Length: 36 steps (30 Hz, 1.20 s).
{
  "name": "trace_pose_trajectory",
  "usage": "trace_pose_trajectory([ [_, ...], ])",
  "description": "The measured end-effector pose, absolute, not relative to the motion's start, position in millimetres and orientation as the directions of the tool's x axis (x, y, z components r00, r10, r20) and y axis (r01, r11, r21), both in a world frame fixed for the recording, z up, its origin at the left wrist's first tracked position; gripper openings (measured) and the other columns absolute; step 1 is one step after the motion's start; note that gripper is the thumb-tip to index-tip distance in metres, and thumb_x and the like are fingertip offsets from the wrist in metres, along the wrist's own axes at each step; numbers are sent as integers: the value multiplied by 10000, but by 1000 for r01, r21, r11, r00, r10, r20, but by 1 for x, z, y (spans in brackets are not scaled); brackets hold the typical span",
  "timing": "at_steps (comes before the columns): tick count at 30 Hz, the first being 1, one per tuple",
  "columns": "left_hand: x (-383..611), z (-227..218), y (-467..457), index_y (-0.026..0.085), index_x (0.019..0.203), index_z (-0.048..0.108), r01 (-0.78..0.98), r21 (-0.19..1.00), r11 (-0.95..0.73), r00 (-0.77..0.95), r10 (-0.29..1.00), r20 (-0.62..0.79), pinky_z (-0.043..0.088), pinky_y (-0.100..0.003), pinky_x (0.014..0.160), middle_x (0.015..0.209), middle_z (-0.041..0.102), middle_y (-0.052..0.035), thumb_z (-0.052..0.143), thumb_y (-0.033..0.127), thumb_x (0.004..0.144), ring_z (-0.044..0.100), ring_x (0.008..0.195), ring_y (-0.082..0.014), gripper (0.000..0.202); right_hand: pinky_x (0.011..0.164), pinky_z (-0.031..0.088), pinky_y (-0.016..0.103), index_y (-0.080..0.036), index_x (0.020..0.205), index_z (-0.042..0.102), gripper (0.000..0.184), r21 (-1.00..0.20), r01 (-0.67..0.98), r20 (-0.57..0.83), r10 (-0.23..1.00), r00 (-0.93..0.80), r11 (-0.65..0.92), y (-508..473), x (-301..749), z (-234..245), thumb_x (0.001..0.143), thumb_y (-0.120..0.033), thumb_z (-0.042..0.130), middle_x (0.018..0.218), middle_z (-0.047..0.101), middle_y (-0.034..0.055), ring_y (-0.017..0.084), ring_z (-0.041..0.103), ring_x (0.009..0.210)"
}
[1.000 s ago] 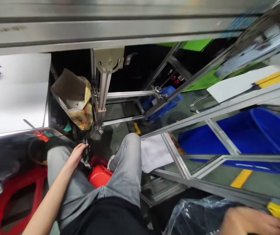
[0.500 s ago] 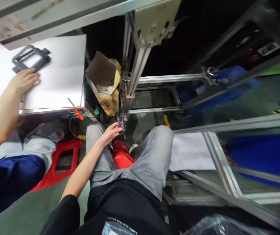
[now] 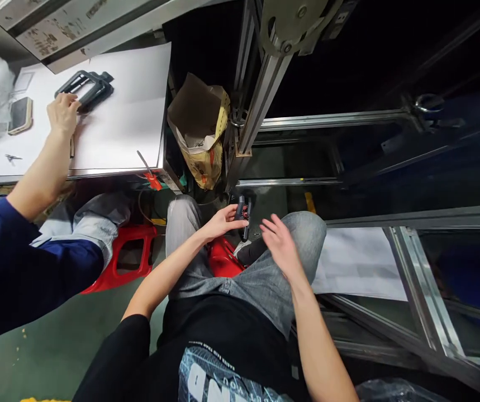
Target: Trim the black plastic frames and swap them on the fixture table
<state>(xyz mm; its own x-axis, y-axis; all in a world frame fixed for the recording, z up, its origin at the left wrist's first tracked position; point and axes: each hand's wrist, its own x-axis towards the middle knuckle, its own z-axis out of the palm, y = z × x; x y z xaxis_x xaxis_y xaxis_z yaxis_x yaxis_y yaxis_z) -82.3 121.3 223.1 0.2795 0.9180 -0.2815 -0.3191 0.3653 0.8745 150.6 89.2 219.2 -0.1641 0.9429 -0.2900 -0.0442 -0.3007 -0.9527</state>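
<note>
I sit on a red stool (image 3: 219, 261) with my knees in grey trousers under an aluminium frame. My left hand (image 3: 222, 222) rests by my left knee with its fingers closed on a small black tool (image 3: 242, 215) with a red part, held upright. My right hand (image 3: 279, 245) hovers over my right knee, just right of the tool, fingers stretched and apart, holding nothing. The tool's lower end is partly hidden behind my fingers.
A co-worker in a blue sleeve sits at my left on a red stool (image 3: 123, 258); their hand (image 3: 62, 112) touches a black frame part (image 3: 84, 87) on a white table (image 3: 122, 123). A paper bag (image 3: 200, 134) hangs by an aluminium post (image 3: 260, 84). White sheet (image 3: 357, 265) lies at right.
My right hand has come into view over my right knee, close to the tool. The view has swung left and down; the co-worker's hand has moved up to the black frame part.
</note>
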Motion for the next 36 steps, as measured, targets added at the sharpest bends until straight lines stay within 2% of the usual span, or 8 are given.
trace_pose_trajectory([
  [3,-83,205,115,152,1269,705,-259,893,369,235,920,-313,510,-465,1097,1230,760,-138,1002,390,659,709,1128,-262,719,1114,577,461,-296,1387,673,880,-900,-98,-376,870,-320,-425,104,107,193,703,-816,864,1357,717,92,290,696,1235],
  [7,-93,194,110,143,1182,748,-177,919,352,94,936,-340,520,-392,1017,1089,745,-80,963,339,683,677,1020,-223,577,971,636,400,-310,1383,650,839,-832,-132,-466,808,-361,-539,107,82,174,725,-784,866,1226,769,49,232,766,1008],
  [10,-103,197,113,147,1159,790,-135,930,340,38,940,-338,512,-361,1005,1103,739,-74,939,303,701,673,1018,-224,506,920,637,351,-297,1384,657,830,-810,-142,-500,796,-340,-569,105,85,171,712,-708,916,1242,761,43,197,766,941],
  [14,-111,196,120,136,1299,761,-146,917,372,-41,924,-381,483,-367,1067,1224,767,-109,887,292,762,682,1111,-241,574,932,629,347,-235,1365,681,848,-801,-158,-534,808,-250,-578,104,90,162,678,-656,947,1134,769,55,190,753,939],
  [19,-113,185,127,107,1194,784,-184,874,450,-198,854,-481,482,-345,975,996,792,-89,823,406,865,693,949,-213,446,958,619,351,-219,1149,723,705,-835,-196,-514,856,-55,-514,108,94,147,629,-640,943,990,721,8,168,710,925],
  [26,-118,188,129,137,1085,722,-320,806,497,-269,769,-581,494,-271,763,1082,771,-108,658,550,1015,741,835,-176,424,1052,571,351,-268,1280,681,707,-862,-221,-458,888,-45,-456,110,97,153,714,-630,902,1245,738,36,199,691,1176],
  [31,-122,191,129,126,1137,678,-357,793,493,-314,737,-599,514,-250,721,1161,764,-130,538,489,1089,740,854,-168,392,1095,575,449,-262,1285,659,758,-835,-253,-486,870,-77,-489,108,95,152,721,-720,876,1288,748,88,258,730,1177],
  [36,-123,188,131,138,1097,708,-342,795,502,-329,728,-601,516,-274,747,1195,749,-122,604,477,1062,721,811,-155,356,1071,580,421,-283,1375,621,839,-836,-254,-494,869,-41,-487,109,100,146,716,-743,863,1337,728,83,240,731,1178],
])
